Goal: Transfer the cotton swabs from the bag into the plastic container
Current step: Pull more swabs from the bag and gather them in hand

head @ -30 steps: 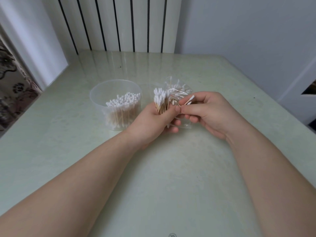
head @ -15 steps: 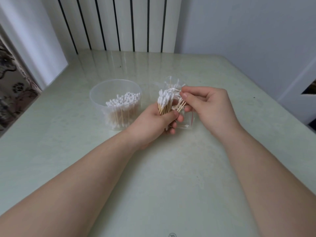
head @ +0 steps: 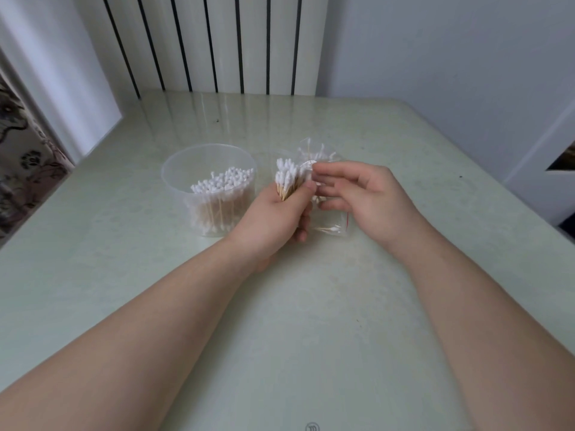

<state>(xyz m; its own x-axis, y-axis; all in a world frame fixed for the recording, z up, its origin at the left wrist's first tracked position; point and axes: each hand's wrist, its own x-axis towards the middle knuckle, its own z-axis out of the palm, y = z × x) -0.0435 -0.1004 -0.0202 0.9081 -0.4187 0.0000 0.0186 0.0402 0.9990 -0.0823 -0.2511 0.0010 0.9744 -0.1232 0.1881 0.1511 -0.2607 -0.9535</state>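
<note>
Now the right grip has let go, fingers loose. The left grip clasps the cotton swabs, plastic container next.

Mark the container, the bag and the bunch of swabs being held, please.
container [head: 186, 164]: head view, bare inner wall near the rim.
bag [head: 338, 233]: head view, its clear near corner.
bunch of swabs [head: 287, 177]: head view, the white tips.

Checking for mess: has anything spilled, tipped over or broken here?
Nothing stands out. The container stands upright, the left hand grips a swab bundle, and no swabs lie loose on the table.
</note>
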